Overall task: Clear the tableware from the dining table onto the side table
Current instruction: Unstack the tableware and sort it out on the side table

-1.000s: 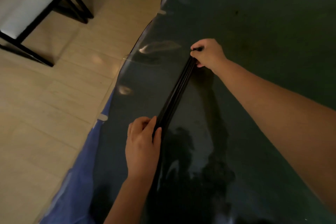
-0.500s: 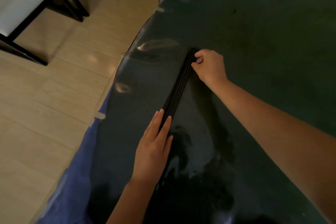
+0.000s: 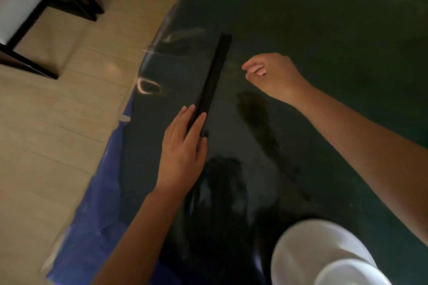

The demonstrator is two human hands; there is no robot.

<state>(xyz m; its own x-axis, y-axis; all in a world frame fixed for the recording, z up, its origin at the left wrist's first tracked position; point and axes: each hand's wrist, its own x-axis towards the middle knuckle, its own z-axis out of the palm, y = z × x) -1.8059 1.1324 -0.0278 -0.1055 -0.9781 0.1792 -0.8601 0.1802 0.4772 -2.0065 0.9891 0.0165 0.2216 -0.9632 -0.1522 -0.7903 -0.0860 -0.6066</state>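
A bundle of black chopsticks (image 3: 214, 74) lies on the dark glass-topped table (image 3: 324, 18), running from the near left up toward the far middle. My left hand (image 3: 184, 146) rests flat on the near end of the bundle with its fingers straight. To the right of the bundle, my right hand (image 3: 271, 75) hovers apart from it, fingers loosely curled and holding nothing. A white bowl-like piece of tableware (image 3: 324, 254) shows at the bottom right, blurred.
The table's left edge curves over a blue cloth (image 3: 92, 227) that hangs toward the beige tiled floor (image 3: 58, 134). Dark-framed chairs with white seats (image 3: 20, 2) stand at the upper left.
My right hand has let go of the far end of the chopsticks and drawn back to the right. My left hand went from gripping the near end to lying flat on it. The white tableware came into view.
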